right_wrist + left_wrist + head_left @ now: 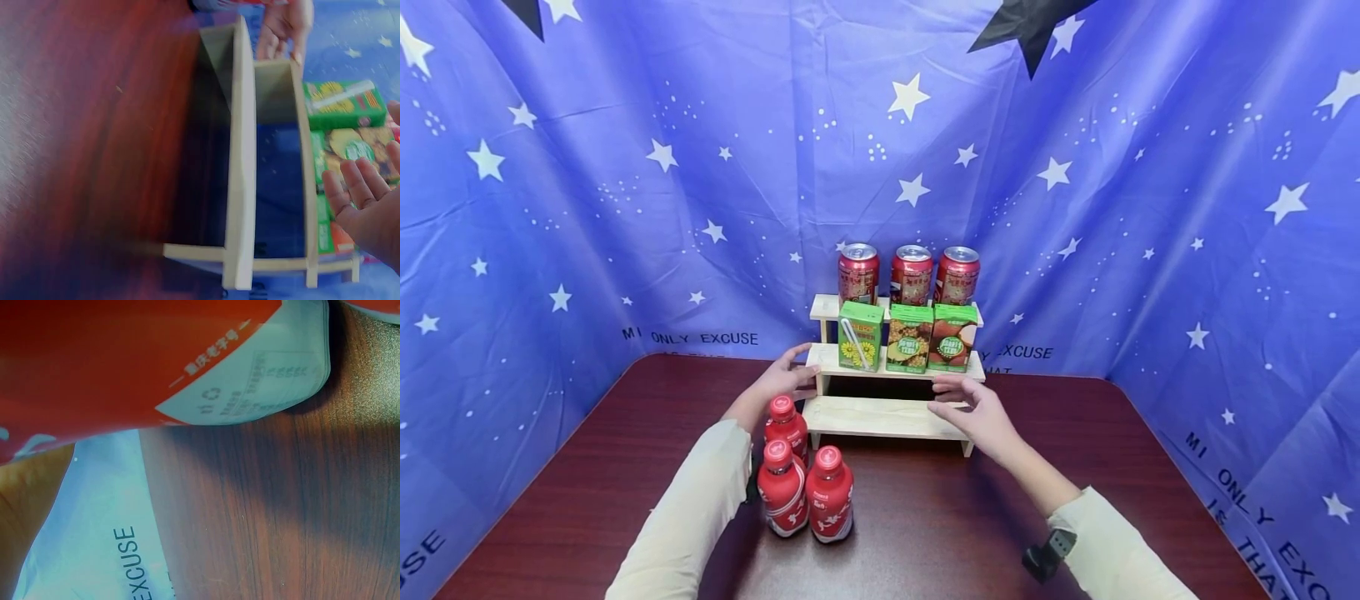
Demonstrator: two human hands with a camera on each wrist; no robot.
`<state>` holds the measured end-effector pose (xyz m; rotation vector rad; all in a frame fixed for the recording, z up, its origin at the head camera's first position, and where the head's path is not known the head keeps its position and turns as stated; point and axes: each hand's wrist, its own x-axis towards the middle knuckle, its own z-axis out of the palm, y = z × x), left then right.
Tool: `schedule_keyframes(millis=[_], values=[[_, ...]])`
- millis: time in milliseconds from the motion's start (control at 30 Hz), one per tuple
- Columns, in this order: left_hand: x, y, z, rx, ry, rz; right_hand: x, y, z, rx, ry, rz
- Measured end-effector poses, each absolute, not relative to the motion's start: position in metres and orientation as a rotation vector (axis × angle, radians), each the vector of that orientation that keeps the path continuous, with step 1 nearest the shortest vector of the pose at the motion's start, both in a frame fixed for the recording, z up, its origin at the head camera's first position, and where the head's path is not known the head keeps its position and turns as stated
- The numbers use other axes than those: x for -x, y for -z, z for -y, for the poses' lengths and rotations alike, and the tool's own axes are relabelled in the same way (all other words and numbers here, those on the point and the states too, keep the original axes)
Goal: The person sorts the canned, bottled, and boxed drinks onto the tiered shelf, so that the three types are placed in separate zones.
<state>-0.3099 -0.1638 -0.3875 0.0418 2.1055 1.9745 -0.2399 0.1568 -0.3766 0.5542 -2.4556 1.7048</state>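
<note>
From where I stand, the person's two hands are well apart, one toward each end of a three-tier wooden stand (880, 427) on the dark red-brown surface (917, 525). The left hand (784, 381) reaches to the left end of the middle tier (822, 358), its fingers against the wood or just beside it; the right hand (973, 414) is before the stand toward its right end, fingers loosely spread and holding nothing, and I can't tell whether they touch the wood. I'd judge this a moment for steadying the stand, and the trick is even pressure: both hands at matching height, pushing low on the frame instead of at the drinks, so that it slides square and doesn't rock. Three red drink cans (913, 277) stand upright on the top tier (825, 306), and a jolt could tip them. Three green drink cartons (909, 340) are upright on the tier below, the one with the white straw (854, 343) a little apart from the other two, so the right fingers should keep off their fronts. I'd watch the left sleeve (703, 500) most: three red bottles (785, 496) stand on the surface right beside that forearm, and a careless elbow could knock one over. Lift the arm clear first, then draw it back slowly.
</note>
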Motion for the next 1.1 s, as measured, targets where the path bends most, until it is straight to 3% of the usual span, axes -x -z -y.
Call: schedule_keyframes(millis=[300,767,1100], values=[[0.326,0.406,0.166,-0.032,-1.955,-2.152,0.219,0.396,-0.13,-0.741,-1.796,2.517],[0.296,0.374,0.16,-0.049,-1.974,-2.105,0.196,0.417,-0.099,-1.007,-1.74,2.588],[0.306,0.386,0.163,-0.041,-1.974,-2.114,0.185,0.433,-0.076,-1.093,-1.84,2.623]])
